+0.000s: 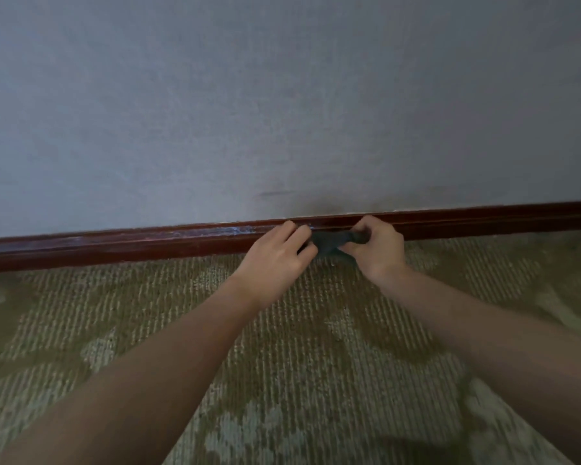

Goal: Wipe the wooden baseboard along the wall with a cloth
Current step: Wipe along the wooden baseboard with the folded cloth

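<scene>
A dark reddish-brown wooden baseboard (pixel 114 245) runs along the foot of the wall from left to right. A small dark grey cloth (pixel 332 241) is stretched between both hands, right in front of the baseboard's middle. My left hand (pixel 277 260) pinches the cloth's left end with its fingers closed. My right hand (pixel 378 248) grips the bunched right end. Most of the cloth is hidden inside the two hands. The baseboard's top edge to the left of the hands shows pale dusty streaks.
A plain grey-blue wall (pixel 282 95) fills the upper half, with a faint dark smudge above the hands. Olive-green patterned carpet (pixel 299 364) covers the floor up to the baseboard. Both bare forearms reach in from the bottom corners.
</scene>
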Demonstrator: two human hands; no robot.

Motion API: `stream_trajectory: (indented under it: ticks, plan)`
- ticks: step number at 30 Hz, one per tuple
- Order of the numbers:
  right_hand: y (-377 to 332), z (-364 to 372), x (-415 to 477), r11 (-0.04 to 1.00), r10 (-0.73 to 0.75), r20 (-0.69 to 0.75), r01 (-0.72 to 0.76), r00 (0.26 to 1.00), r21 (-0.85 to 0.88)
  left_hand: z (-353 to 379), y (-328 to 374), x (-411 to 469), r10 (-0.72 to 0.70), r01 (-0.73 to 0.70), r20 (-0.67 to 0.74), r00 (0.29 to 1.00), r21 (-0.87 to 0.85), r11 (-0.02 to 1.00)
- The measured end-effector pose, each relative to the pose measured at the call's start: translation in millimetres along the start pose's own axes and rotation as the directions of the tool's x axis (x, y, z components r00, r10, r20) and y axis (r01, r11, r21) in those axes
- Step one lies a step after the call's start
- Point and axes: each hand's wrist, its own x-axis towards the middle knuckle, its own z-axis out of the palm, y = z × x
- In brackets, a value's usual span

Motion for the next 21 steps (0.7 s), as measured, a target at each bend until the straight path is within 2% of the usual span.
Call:
stream_trajectory:
  ticks: [4, 9, 13, 16, 21]
  plan:
    - [-3, 1, 7, 0.998, 0.011, -0.076, -0.015, 0.997, -0.055, 8, -7, 7, -0.014, 0.014, -0.002, 1.0, -0.028, 1.0]
    - [5, 12, 17, 0.959, -0.259, -0.186, 0.23, 0.948, -0.164, 27, -15, 19, -0.096, 0.093, -0.059, 0.994, -0.051, 0.994]
    - [11, 19, 16, 0.912, -0.388, -0.174, 0.35, 0.905, -0.212, 39, -17, 19, -0.064, 0.062, -0.09, 0.994, -0.023, 0.998]
    - [15, 23, 17, 0.888, -0.443, -0.196, 0.398, 0.875, -0.231, 48, -13, 18, -0.097, 0.097, -0.116, 0.988, -0.01, 0.995]
    - [24, 22, 20, 0.833, -0.527, -0.145, 0.476, 0.837, -0.282, 55, -5, 14, -0.143, 0.139, -0.141, 0.98, -0.038, 0.99]
